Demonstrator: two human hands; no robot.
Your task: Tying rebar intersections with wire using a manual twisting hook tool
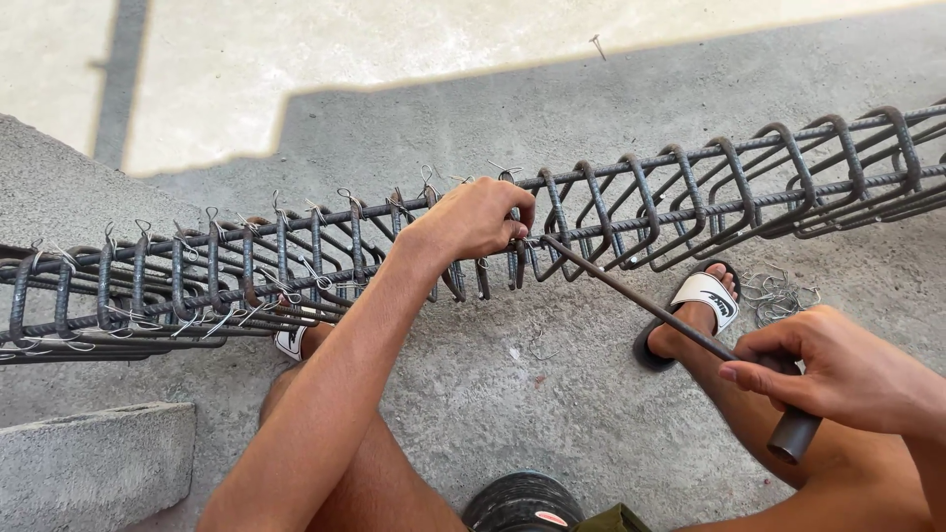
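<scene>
Gripping rebar cage (611, 202): left hand (473, 219); right hand (838, 369) clenched round tying hook (670, 320).

Rebar cage (631, 202) bars the frame from left edge to upper right, its close-set stirrups leaving only narrow gaps, with twisted wire ties (212, 222) sticking up along the left stretch; left hand (473, 219) sits on it at centre, and the hook tool (650, 310) in the right hand (838, 369) slants across the lower right approach. Open concrete floor (552, 394) lies at lower centre between the legs, and more beyond the cage at top. Concrete block (94, 463) fills the lower left, loose wire ties (778, 294) litter the right beside the sandalled foot (695, 310); a dark round object at the bottom edge, probably a seat, is too cropped to tell.
</scene>
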